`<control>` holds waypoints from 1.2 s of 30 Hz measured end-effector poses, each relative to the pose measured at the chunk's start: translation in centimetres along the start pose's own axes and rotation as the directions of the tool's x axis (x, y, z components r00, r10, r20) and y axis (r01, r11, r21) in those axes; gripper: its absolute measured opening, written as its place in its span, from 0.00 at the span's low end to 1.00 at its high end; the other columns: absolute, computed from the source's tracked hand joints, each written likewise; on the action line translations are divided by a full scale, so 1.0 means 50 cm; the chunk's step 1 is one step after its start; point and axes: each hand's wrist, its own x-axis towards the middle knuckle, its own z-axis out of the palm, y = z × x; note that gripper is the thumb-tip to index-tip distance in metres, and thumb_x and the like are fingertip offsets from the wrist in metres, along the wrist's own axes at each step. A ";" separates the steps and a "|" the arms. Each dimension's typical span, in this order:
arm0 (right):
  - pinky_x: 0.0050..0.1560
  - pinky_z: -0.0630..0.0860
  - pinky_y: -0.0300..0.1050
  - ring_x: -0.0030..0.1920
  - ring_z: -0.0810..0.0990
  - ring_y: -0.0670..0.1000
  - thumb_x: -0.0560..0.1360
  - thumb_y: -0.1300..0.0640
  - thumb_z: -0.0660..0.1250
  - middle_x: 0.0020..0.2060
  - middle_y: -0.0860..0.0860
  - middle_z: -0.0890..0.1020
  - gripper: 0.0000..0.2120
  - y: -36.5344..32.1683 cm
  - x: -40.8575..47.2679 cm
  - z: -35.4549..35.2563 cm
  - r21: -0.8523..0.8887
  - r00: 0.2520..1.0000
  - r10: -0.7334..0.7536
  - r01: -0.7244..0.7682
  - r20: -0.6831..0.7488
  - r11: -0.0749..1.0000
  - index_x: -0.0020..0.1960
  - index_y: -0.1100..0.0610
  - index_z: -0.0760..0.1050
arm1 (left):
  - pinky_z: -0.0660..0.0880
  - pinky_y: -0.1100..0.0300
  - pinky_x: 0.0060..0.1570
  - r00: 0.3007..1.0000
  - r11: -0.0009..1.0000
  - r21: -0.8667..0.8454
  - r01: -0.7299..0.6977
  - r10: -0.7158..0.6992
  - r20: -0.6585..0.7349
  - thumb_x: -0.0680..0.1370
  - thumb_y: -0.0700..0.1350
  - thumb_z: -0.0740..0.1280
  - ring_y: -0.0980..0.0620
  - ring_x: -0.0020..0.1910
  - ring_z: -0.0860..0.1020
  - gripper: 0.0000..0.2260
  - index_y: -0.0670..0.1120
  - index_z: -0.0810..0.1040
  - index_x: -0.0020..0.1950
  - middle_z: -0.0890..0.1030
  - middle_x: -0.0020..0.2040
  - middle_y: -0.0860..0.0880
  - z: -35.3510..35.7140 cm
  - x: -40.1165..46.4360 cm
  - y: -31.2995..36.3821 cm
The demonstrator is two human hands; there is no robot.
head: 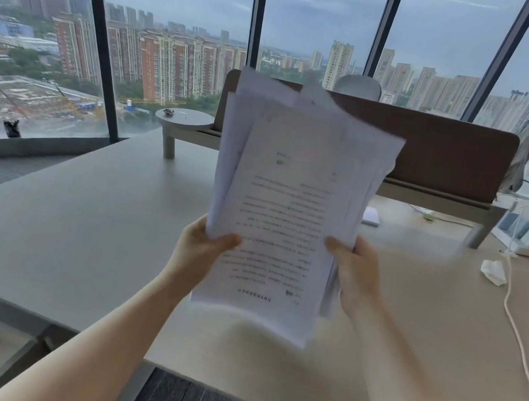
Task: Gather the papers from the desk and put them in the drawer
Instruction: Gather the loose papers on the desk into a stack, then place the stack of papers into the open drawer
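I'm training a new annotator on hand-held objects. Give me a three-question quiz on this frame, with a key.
1. True or false: the stack of papers lies flat on the desk.
2. Which hands grip it? A) left hand only B) right hand only C) both
3. Fill in: the white cable trails along the desk's ____ side.

Key: 1 false, it is held up above the desk; 2 C; 3 right.

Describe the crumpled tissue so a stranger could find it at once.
Start at the desk and go to its right side, near the white cable. The tissue lies just left of that cable. It is the only crumpled white lump there.
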 end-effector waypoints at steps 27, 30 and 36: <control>0.53 0.81 0.56 0.54 0.84 0.58 0.82 0.59 0.61 0.52 0.55 0.85 0.11 0.040 -0.029 0.077 -0.237 1.000 -0.002 0.002 0.000 0.972 0.61 0.59 0.78 | 0.79 0.63 0.36 0.988 0.988 -0.033 0.150 -0.151 -0.031 0.71 0.39 0.75 0.47 0.44 0.83 0.10 0.45 0.82 0.51 0.84 0.45 0.50 0.011 0.007 -0.032; 0.51 0.81 0.53 0.52 0.83 0.55 0.80 0.60 0.62 0.50 0.52 0.85 0.10 0.022 -0.042 0.100 -0.295 0.997 -0.077 0.074 -0.001 0.953 0.58 0.57 0.79 | 0.78 0.66 0.32 0.992 0.996 -0.056 0.069 -0.075 -0.103 0.70 0.35 0.75 0.53 0.36 0.83 0.07 0.45 0.82 0.45 0.84 0.40 0.51 -0.021 -0.001 -0.001; 0.54 0.78 0.48 0.57 0.81 0.49 0.78 0.62 0.56 0.56 0.47 0.83 0.18 -0.073 -0.119 0.255 -0.190 0.968 -0.175 0.209 0.181 0.959 0.62 0.51 0.76 | 0.80 0.58 0.39 0.963 0.987 0.151 -0.048 0.086 -0.256 0.72 0.40 0.73 0.53 0.37 0.81 0.06 0.49 0.80 0.46 0.83 0.41 0.53 -0.191 -0.026 0.139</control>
